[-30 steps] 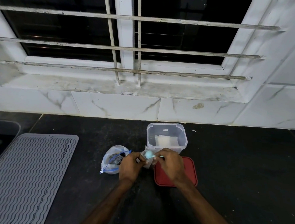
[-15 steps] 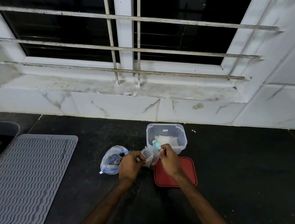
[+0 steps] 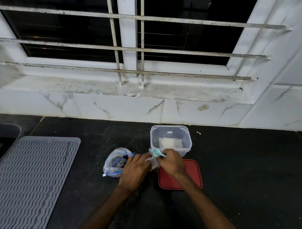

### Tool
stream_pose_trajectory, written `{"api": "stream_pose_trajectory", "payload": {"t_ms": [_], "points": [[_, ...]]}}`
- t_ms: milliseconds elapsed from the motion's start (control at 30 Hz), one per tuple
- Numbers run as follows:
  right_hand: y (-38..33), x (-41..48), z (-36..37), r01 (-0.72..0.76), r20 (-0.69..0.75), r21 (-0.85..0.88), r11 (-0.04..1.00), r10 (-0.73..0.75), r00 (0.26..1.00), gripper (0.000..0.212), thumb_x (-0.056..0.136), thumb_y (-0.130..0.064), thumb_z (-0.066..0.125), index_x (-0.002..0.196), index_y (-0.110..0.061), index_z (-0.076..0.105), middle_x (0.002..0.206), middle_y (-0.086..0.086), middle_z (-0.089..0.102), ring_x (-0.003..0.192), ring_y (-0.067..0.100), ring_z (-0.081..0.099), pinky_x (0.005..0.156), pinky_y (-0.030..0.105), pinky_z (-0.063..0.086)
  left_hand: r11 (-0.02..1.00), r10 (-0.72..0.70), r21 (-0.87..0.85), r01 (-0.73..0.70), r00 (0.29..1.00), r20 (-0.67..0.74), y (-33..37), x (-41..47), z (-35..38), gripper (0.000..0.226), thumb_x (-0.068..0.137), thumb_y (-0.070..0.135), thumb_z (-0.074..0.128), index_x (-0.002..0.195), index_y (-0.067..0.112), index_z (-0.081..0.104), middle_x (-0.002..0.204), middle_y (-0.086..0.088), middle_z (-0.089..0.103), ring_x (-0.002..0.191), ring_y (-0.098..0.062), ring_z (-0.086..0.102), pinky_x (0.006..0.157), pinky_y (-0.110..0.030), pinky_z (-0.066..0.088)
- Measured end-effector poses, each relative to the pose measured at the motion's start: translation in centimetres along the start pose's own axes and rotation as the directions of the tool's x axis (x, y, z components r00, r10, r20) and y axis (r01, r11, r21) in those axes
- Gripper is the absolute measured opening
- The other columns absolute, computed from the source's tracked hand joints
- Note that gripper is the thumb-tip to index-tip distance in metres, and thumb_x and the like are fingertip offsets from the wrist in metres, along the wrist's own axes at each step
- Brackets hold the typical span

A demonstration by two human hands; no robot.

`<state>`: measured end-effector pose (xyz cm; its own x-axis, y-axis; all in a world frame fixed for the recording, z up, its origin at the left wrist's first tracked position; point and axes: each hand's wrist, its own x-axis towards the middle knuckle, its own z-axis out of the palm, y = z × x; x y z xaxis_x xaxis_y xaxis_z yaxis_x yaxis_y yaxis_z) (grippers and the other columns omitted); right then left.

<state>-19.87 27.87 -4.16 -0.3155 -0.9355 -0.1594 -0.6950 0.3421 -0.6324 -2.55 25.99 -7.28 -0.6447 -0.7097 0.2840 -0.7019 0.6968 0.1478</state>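
Observation:
My right hand (image 3: 172, 164) pinches a small teal spoon (image 3: 156, 152) by its handle, the bowl pointing left over a small clear plastic bag (image 3: 152, 161). My left hand (image 3: 134, 169) holds that bag's left side. Just behind stands an open clear plastic container (image 3: 170, 139) with white powder or grains at its bottom. Its red lid (image 3: 191, 175) lies flat on the dark counter under my right wrist. A zip bag with a blue seal (image 3: 114, 163) and dark contents sits to the left, partly hidden by my left hand.
A grey ribbed drying mat (image 3: 26, 178) covers the counter's left part, with a sink edge (image 3: 1, 129) behind it. A marbled tile wall (image 3: 111, 107) and a barred window sill (image 3: 123, 88) close off the back. Bare dark counter (image 3: 250, 176) extends to the right.
The spoon rose toward the container half a second ago and has now come back down over the small bag. My left hand has slid slightly right along the bag.

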Motion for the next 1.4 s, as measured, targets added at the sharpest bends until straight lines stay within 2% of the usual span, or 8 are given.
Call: {"api": "stream_pose_trajectory", "payload": {"t_ms": [133,300,433,567,733,867,1233,1400], "points": [[0.2,0.5,-0.4,-0.09,0.03,-0.068,0.994,0.092,0.995,0.018,0.078,-0.028,0.069,0.088,-0.013,0.07,0.081,0.002,0.069,0.075,0.019,0.063,0.062,0.032,0.051,0.976,0.198,0.091,-0.2,0.98,0.037,0.0,0.2,0.1,0.044,0.059,0.032,0.085,0.099,0.027,0.067,0.106,0.009,0.07,0.076,-0.013,0.059,0.064,-0.029,0.049],[0.0,1.1,-1.3,-0.12,0.12,-0.187,0.975,0.143,0.982,0.033,0.081,-0.038,0.066,0.097,-0.01,0.066,0.093,0.006,0.068,0.083,0.024,0.063,0.065,0.032,0.048,0.886,0.428,0.222,-0.407,0.902,-0.056,-0.3,-0.1,0.1,0.033,0.079,0.027,0.063,0.111,0.021,0.06,0.13,0.002,0.052,0.09,-0.018,0.051,0.076,-0.035,0.043],[-0.2,1.1,-1.2,-0.1,0.173,-0.235,0.967,0.142,0.975,0.035,0.077,-0.039,0.066,0.098,-0.01,0.066,0.085,0.003,0.063,0.081,0.023,0.062,0.059,0.027,0.041,0.84,0.515,0.2,-0.504,0.857,-0.007,-0.1,-0.3,-0.3,0.025,0.079,0.026,0.06,0.102,0.021,0.053,0.105,0.005,0.065,0.078,-0.015,0.054,0.065,-0.03,0.048],[-0.5,1.3,-1.2,-0.08,0.19,-0.258,0.963,0.132,0.973,0.035,0.077,-0.041,0.069,0.094,-0.01,0.065,0.081,0.001,0.06,0.074,0.02,0.057,0.051,0.025,0.035,0.944,0.261,0.138,-0.299,0.935,0.239,-0.4,0.0,-0.1,0.048,0.063,0.03,0.078,0.098,0.023,0.046,0.083,0.006,0.067,0.068,-0.014,0.061,0.056,-0.029,0.049],[-0.4,1.6,-0.9,-0.036,0.156,-0.303,0.952,0.087,0.984,0.039,0.077,-0.041,0.072,0.099,-0.011,0.063,0.091,0.004,0.064,0.082,0.022,0.06,0.06,0.026,0.036,0.997,0.028,0.053,-0.053,0.924,0.383,0.0,0.5,-0.4,0.044,0.09,0.019,0.055,0.133,0.02,0.041,0.133,-0.002,0.05,0.118,-0.024,0.049,0.092,-0.039,0.043],[-0.2,2.0,-1.0,-0.015,0.131,-0.312,0.95,0.059,0.99,0.044,0.08,-0.046,0.071,0.104,-0.01,0.063,0.104,0.007,0.068,0.095,0.025,0.063,0.065,0.027,0.036,1.0,-0.014,-0.003,0.016,0.929,0.369,0.2,1.3,0.0,0.045,0.093,0.018,0.051,0.137,0.024,0.043,0.138,0.001,0.046,0.122,-0.021,0.046,0.096,-0.036,0.042],[0.7,2.0,-1.2,-0.035,0.089,-0.247,0.968,0.059,0.994,0.046,0.08,-0.054,0.069,0.099,-0.012,0.065,0.094,0.004,0.069,0.088,0.021,0.063,0.064,0.03,0.04,0.977,-0.03,-0.198,0.074,0.975,0.219,-0.2,1.1,0.9,0.041,0.094,0.019,0.052,0.134,0.029,0.047,0.141,0.008,0.043,0.123,-0.013,0.047,0.095,-0.029,0.047],[-0.4,1.8,-3.0,-0.022,0.021,-0.05,0.998,0.024,1.0,0.046,0.092,-0.054,0.053,0.077,-0.011,0.062,0.073,0.002,0.064,0.075,0.02,0.06,0.066,0.033,0.044,0.914,-0.292,-0.34,0.22,0.94,-0.176,-1.2,-0.2,-0.7,0.023,0.091,0.024,0.06,0.113,0.02,0.058,0.121,0.004,0.056,0.109,-0.015,0.055,0.09,-0.032,0.048]]}}
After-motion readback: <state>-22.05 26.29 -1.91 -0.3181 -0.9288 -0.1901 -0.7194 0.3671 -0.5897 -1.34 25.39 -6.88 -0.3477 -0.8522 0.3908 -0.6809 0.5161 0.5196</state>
